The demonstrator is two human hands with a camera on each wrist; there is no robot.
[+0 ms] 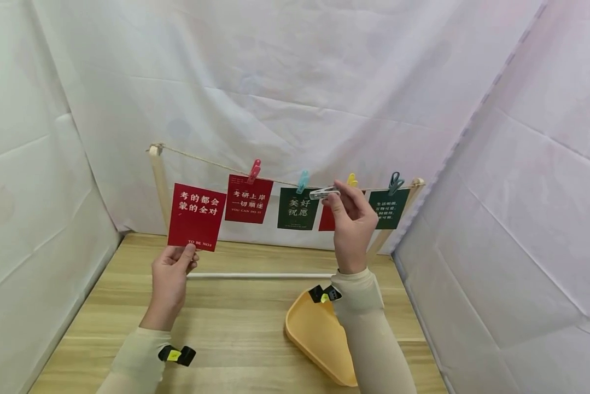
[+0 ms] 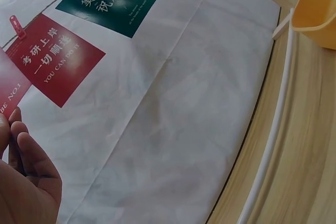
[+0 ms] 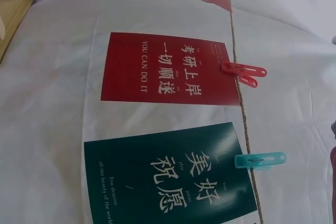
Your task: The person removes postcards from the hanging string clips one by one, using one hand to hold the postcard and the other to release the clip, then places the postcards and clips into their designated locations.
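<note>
One wood-grained table point(image 1: 245, 328) lies below a string point(image 1: 201, 158) bearing four clipped cards point(image 1: 249, 200), and carries a yellow tray point(image 1: 319, 339). The left hand point(image 1: 171, 273) pinches a loose red card point(image 1: 196, 224) by its bottom edge, left of the hanging row; the right hand point(image 1: 355, 227) pinches a pale clip point(image 1: 319, 194) near the string.

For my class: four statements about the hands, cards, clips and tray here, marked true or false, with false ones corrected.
1. Both hands are empty. False: the left hand holds a red card and the right hand pinches a pale clip.
2. A light-blue clip fastens a green card to the string. True.
3. A blue tray is visible. False: the tray is yellow-orange.
4. A red clip grips the card reading YOU CAN DO IT. True.
</note>
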